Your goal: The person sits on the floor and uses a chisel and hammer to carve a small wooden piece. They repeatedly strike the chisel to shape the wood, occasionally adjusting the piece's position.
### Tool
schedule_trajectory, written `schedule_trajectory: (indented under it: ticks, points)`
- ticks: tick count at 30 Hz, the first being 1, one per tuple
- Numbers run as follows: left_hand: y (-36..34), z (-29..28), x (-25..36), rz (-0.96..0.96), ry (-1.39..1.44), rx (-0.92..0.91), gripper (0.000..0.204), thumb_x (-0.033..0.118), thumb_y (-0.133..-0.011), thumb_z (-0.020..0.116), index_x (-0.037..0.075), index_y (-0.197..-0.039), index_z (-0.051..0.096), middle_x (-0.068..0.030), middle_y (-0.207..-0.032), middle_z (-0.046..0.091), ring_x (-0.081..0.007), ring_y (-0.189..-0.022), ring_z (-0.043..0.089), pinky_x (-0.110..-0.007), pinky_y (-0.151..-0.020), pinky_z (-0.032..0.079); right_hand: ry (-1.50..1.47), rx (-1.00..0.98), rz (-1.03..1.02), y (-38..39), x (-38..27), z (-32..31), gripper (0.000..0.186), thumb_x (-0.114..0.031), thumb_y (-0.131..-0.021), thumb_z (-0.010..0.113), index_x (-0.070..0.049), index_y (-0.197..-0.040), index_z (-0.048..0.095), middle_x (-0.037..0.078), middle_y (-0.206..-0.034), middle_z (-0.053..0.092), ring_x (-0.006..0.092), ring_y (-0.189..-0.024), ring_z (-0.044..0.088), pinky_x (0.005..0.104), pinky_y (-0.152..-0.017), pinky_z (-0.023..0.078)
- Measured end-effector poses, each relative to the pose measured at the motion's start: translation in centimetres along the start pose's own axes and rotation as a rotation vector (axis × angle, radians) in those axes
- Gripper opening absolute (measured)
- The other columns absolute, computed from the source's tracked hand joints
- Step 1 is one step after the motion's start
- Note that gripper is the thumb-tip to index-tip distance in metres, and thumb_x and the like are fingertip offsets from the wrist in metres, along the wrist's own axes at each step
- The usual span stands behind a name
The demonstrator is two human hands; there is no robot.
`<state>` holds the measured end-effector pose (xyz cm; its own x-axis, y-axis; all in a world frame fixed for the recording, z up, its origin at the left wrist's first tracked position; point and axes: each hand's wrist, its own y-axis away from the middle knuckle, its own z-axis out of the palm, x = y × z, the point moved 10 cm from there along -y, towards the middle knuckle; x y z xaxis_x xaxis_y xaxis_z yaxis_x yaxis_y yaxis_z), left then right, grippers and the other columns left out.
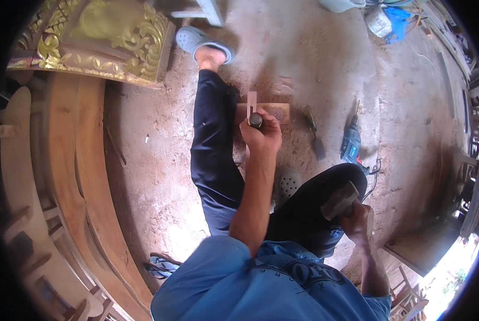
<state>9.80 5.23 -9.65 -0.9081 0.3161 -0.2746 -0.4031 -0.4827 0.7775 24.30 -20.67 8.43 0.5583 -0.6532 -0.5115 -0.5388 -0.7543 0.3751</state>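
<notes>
My left hand is closed round an upright tool with a dark round top, seen end-on, over a narrow pinkish wood piece with a slot in it, lying on a small wooden block; the tool's lower end is hidden. My right hand, low at my right knee, grips a hammer with a broad head. Right of the block, a dark-handled hand tool lies on the floor beside a blue-grey power drill with a cord.
Long wooden boards and curved furniture parts line the left side, below a gilded carved panel. A white wooden piece and a bundle with blue plastic lie farther off. A dark board is at lower right.
</notes>
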Motion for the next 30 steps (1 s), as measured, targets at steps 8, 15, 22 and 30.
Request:
schedule_trajectory:
  ticks: [8,15,22,30]
  points:
    - [7.4,1.5,12.0,0.634,-1.88,0.195,0.04,0.038,-0.097,0.069,0.004,-0.081,0.057,-0.0066,-0.073,0.062,-0.0085,-0.063,0.059,-0.023,-0.054,0.045,0.123,-0.025,-0.007,-1.2,-1.9,-1.0,0.038,-0.017,-0.074,0.076,-0.014,-0.111,0.069,0.018,-0.082,0.072,0.038,-0.079,0.072,0.0449,-0.067,0.058]
    - [0.9,9.2,2.3,0.584,-2.098,-0.887,0.022,0.019,-0.085,0.081,0.006,-0.098,0.07,0.0024,-0.072,0.062,-0.006,-0.071,0.058,-0.024,-0.067,0.045,0.178,0.02,-0.117,-1.0,-3.6,-0.3,0.034,-0.02,-0.074,0.076,-0.015,-0.107,0.07,0.018,-0.077,0.07,0.0389,-0.073,0.07,0.0472,-0.064,0.057]
    - [7.8,5.7,3.1,0.446,-1.861,-0.797,0.022,0.018,-0.083,0.084,0.01,-0.081,0.064,-0.0012,-0.085,0.067,-0.0134,-0.082,0.065,-0.03,-0.077,0.052,0.101,0.072,-0.086,0.2,-3.0,-0.4,0.029,-0.02,-0.074,0.076,-0.012,-0.101,0.069,0.018,-0.077,0.07,0.04,-0.073,0.07,0.0477,-0.064,0.056]
    - [13.3,-2.7,6.0,0.9,-2.553,-1.177,0.044,0.026,-0.069,0.091,0.011,-0.101,0.066,-0.0128,-0.141,0.055,-0.0388,-0.138,0.046,-0.049,-0.112,0.038,0.177,0.103,-0.082,-0.4,-2.5,0.0,0.021,-0.016,-0.076,0.072,-0.01,-0.095,0.066,0.017,-0.074,0.07,0.0396,-0.071,0.07,0.0486,-0.062,0.056]
